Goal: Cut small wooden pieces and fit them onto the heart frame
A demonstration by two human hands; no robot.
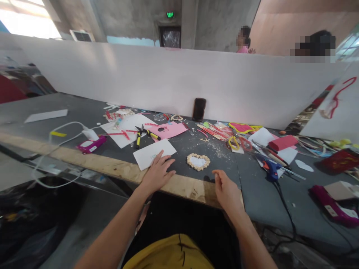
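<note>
The bead-edged heart (198, 161) lies on the worktop (252, 198), widest side to side, just ahead and left of the nearer right hand (226, 188) — loosely curled, grip unclear — while the left hand (159, 170) spreads over white paper (143, 156).

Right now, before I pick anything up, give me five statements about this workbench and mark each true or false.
1. The left hand is over the green-marked white paper. True.
2. The right hand holds the blue glue gun. False: the glue gun lies farther right, apart from it.
3. The smartphone stands by the white partition. True.
4. The yellow-handled pliers lie right of the beige-rimmed heart. False: left.
5. The heart lies on the dark tabletop. True.
</note>
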